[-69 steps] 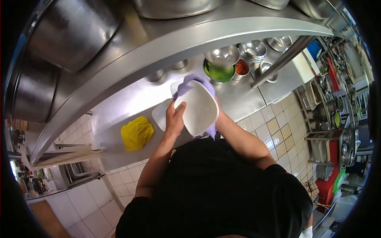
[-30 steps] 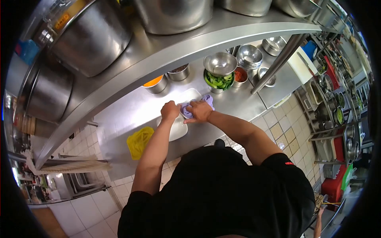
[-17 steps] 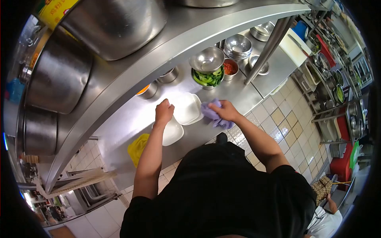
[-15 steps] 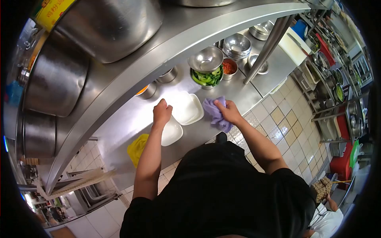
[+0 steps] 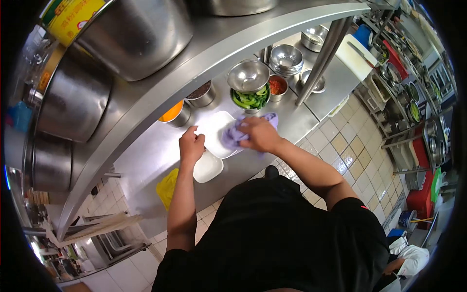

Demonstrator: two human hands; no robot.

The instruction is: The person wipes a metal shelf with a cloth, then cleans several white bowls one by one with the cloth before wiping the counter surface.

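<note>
My right hand (image 5: 261,134) is wrapped round a crumpled purple cloth (image 5: 233,135), which lies over the right part of a white dish (image 5: 217,127). At the left edge of that dish is my left hand (image 5: 192,145), its fingers curled in; whether it pinches the rim I cannot make out. A second white dish (image 5: 208,167) stands nearer to me, just right of my left wrist. Left of my left forearm, a yellow cloth (image 5: 167,189) lies on the steel counter.
Behind the dishes stand a bowl of green vegetables (image 5: 250,100), a metal bowl (image 5: 248,76), a pot of red food (image 5: 278,86) and a pot of orange food (image 5: 172,113). A steel shelf (image 5: 204,64) with large pots overhangs the left. A person (image 5: 410,258) is at lower right.
My right hand has moved left with the purple cloth, from beside the dishes onto the farther one. My left hand has shifted slightly left and down.
</note>
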